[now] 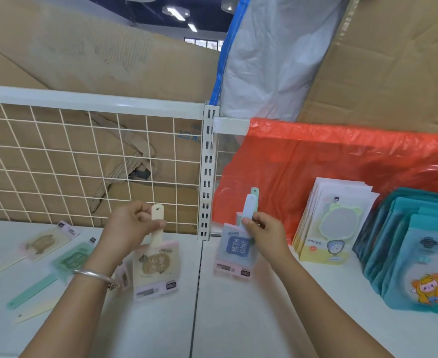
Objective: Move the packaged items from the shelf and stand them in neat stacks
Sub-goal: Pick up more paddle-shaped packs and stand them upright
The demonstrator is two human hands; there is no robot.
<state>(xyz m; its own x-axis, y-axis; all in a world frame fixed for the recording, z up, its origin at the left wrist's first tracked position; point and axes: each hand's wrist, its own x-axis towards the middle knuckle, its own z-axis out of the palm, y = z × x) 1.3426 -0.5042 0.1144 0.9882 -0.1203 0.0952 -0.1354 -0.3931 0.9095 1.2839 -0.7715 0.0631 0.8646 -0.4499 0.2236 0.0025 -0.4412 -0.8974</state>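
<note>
Two packaged items lie flat on the white shelf (161,332) at the far left: a beige packaged item (43,243) in a pink-edged wrapper, and just beside it a green packaged item (70,262) whose long mint handle points down toward the near edge. Two pale loose handles show near them; their heads I cannot make out.

The left hand (132,228), a silver bangle (95,276) on its wrist, is curled closed, thumb and fingers pinching the cream handle of a cream packaged item (155,267). That one hangs upright just above the shelf: a flat paddle shape with a beige printed face, clear wrapper and a pink label strip at the bottom.

Right of the slotted white upright (207,171), the right hand (263,232) is also closed, fingertips clamped around the handles of a small bunch. The front one is a blue packaged item (234,250), pale blue with a darker blue printed panel and a pink strip below; at least one green handle sticks up behind it. Its lower edge is at the shelf, though I cannot tell whether it touches.

Farther right, one leaning stack of white mirror packs (334,220) stands against the red plastic sheet (316,161), and beside it one stack of teal packs (416,257) with a cartoon figure on the front.
</note>
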